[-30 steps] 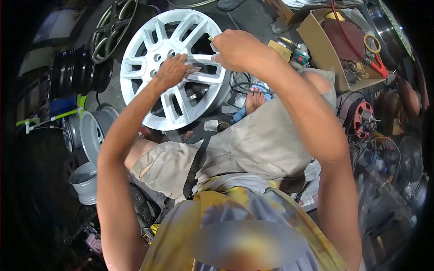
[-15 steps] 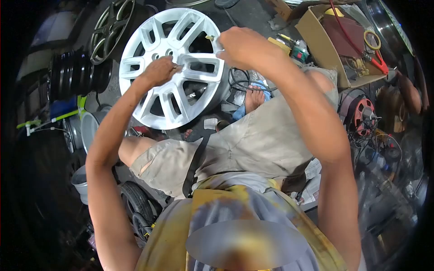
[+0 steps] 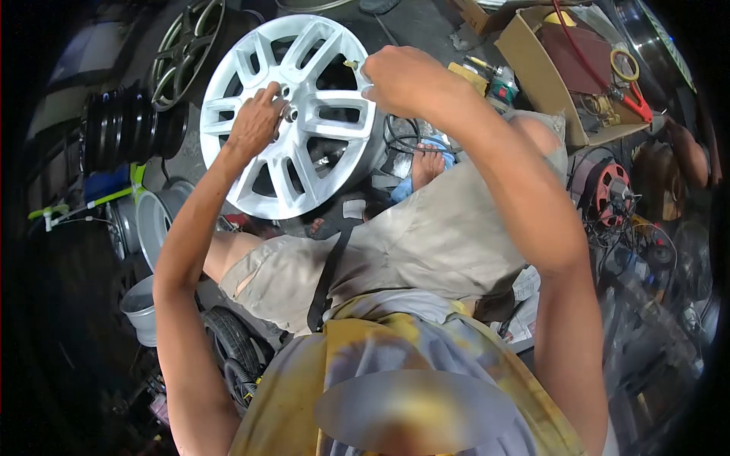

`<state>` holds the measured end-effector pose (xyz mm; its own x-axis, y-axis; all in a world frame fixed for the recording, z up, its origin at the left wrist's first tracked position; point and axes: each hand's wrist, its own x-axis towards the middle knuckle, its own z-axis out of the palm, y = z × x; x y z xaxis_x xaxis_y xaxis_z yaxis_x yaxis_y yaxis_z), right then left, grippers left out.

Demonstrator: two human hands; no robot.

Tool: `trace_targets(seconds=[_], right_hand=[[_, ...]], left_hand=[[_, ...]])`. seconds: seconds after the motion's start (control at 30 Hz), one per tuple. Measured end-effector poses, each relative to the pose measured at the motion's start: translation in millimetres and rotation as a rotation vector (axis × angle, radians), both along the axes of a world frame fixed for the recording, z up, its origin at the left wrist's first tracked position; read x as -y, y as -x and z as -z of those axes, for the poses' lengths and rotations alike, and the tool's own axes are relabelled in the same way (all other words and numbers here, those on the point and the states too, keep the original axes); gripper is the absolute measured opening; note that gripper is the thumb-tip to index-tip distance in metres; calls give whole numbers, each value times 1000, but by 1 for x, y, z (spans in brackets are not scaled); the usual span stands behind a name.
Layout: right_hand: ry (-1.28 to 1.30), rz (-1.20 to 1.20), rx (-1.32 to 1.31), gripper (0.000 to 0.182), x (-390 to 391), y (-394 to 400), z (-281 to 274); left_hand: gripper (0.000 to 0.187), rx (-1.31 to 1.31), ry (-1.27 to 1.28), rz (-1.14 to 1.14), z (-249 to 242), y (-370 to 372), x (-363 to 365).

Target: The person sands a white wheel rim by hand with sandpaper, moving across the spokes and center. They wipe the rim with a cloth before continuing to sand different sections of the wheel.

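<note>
A white alloy wheel (image 3: 285,201) with paired spokes lies tilted in front of my knees, its face turned up toward me. My left hand (image 3: 257,120) rests over the hub, fingers stretched out and partly spread beside the bolt holes. Nothing shows in its grasp. At the wheel's upper right edge, my right hand (image 3: 411,82) is closed around the rim, its fingertips mostly hidden behind the knuckles. A small yellowish scrap (image 3: 351,65) sits on the wheel close to those fingers.
A darker spoked wheel (image 3: 186,49) leans at upper left above stacked black rims (image 3: 125,129). An open cardboard box (image 3: 544,80) of supplies stands at upper right, near a red cable reel (image 3: 610,194). A tyre (image 3: 228,334) and silver rim (image 3: 142,308) lie at left.
My left hand has shifted up and left across the hub, its fingers now stretched out, uncovering bolt holes. My right hand has slid slightly left at the rim. The wheel is almost unmoved.
</note>
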<state>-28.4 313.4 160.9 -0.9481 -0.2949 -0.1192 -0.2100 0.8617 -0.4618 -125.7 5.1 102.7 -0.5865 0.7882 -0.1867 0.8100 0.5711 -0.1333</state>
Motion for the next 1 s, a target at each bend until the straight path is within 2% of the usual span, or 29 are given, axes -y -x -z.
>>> trace_targets(seconds=[0.1,0.13,0.2,0.27,0.3,0.33,0.4,0.47,0.53,0.6,0.67,0.73,0.8,0.83,0.87,0.93,0.97,1.0], right_hand=[[37,8,-6,27,6,5,-2],[37,6,-9,27,8,6,-3],[64,-15,-19,26,11,3,-4],[73,-14,-22,26,7,-1,-8],[79,-31,-25,26,7,-3,-10],[74,-48,-26,26,9,-2,-7],[74,-36,-56,27,8,2,1],[57,-36,-31,27,6,1,0],[68,-36,-17,27,5,-3,-4],[74,-34,-21,27,6,-2,-5],[67,-32,-31,27,6,2,-5],[54,-34,-68,28,12,2,-2],[53,-40,-11,28,11,0,-1],[51,-41,40,29,10,-1,-2],[51,-42,39,29,10,-1,0],[29,-42,26,29,10,3,2],[24,-39,15,29,9,5,2],[18,-33,-10,29,10,6,1]], left_hand=[[37,213,-259,-49,19,-28,-3],[38,196,-260,-3,29,-41,-6],[36,107,-374,-175,63,-75,-15],[36,74,-551,-368,75,-101,-46],[35,75,-612,-290,98,-106,-49],[34,-25,-693,-349,99,-124,-69],[34,13,-505,-159,76,-121,-74],[45,102,-494,-173,62,-102,-52],[28,34,-339,-341,57,-90,-36],[28,-59,-543,-333,75,-104,-50],[27,-71,-606,-291,90,-115,-67],[23,-87,-651,-108,80,-123,-79],[21,109,-402,-273,73,-93,-59],[21,57,-223,-299,69,-78,-53],[21,55,-223,-300,74,-74,-56],[23,285,-320,-267,73,-73,-72],[28,370,-577,-273,65,-91,-83],[28,368,-579,-267,68,-84,-82]])
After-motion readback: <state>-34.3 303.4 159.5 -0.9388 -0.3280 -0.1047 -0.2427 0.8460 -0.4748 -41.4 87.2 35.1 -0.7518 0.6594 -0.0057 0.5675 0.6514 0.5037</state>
